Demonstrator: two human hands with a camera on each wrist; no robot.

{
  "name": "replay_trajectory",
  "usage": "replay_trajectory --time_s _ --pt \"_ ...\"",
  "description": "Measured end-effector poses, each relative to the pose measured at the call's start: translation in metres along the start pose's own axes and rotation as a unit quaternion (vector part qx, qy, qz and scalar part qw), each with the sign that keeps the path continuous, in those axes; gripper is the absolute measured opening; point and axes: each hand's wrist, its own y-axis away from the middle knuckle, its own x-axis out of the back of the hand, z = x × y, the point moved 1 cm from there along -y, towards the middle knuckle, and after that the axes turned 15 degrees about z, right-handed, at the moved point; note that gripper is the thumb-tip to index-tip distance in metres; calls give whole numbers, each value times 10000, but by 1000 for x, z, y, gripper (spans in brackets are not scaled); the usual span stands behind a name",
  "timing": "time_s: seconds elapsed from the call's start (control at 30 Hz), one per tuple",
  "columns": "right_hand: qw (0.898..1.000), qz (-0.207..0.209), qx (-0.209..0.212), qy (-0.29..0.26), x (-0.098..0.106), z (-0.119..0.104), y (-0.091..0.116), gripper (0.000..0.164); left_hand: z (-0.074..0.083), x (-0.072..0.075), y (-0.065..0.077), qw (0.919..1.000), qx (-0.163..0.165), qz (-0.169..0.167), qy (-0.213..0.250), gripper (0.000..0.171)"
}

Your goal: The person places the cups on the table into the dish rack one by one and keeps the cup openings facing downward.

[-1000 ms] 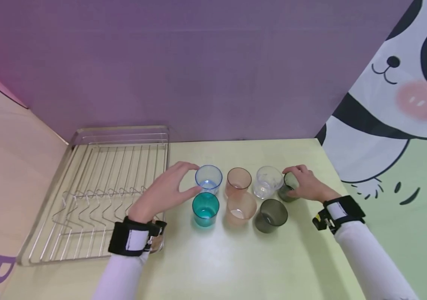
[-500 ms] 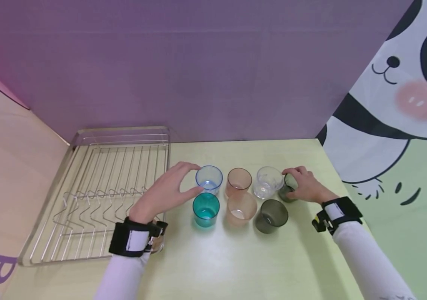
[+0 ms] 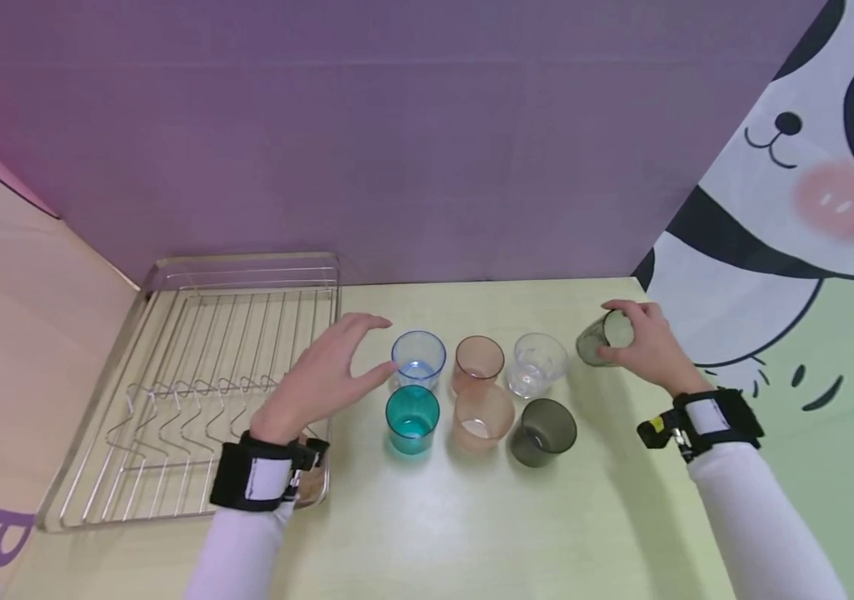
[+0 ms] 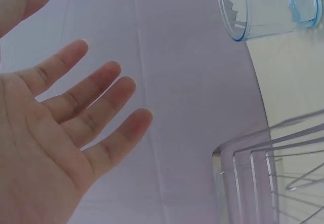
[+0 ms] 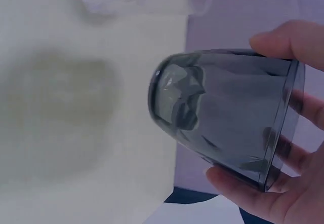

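My right hand grips a smoky grey glass near its rim, at the right end of the table. The right wrist view shows this faceted tumbler held between thumb and fingers, clear of the table, its shadow below. In the head view it leans, mouth toward my palm. My left hand hovers left of a blue-rimmed glass, thumb and fingers spread and holding nothing. A teal glass stands just in front of the blue one.
Two pinkish glasses, a clear glass and a dark grey glass stand upright in the group. A wire rack lies at the left, partly behind my left forearm. A purple wall borders the table's back edge.
My right hand has lifted the smoky grey glass and carried it right and back, away from the clear one. My left hand has drawn slightly left from the blue-rimmed glass, its fingers spreading.
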Motion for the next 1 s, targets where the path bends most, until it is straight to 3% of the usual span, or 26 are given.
replay_trajectory --time_s 0.17,0.4,0.7,1.0 --pt "9972 512 -65 -550 13 -18 -1 74 5 2 -2 9998 -118 139 -110 59" --pt "9863 954 349 -1301 19 -52 -1 73 15 -1 -8 9987 -377 318 -124 60" --pt "9689 705 737 -2257 11 -92 6 74 33 -3 -16 9969 -659 416 81 59" --pt "9563 218 719 -2827 6 -122 17 72 40 -6 -18 9957 -809 440 115 62"
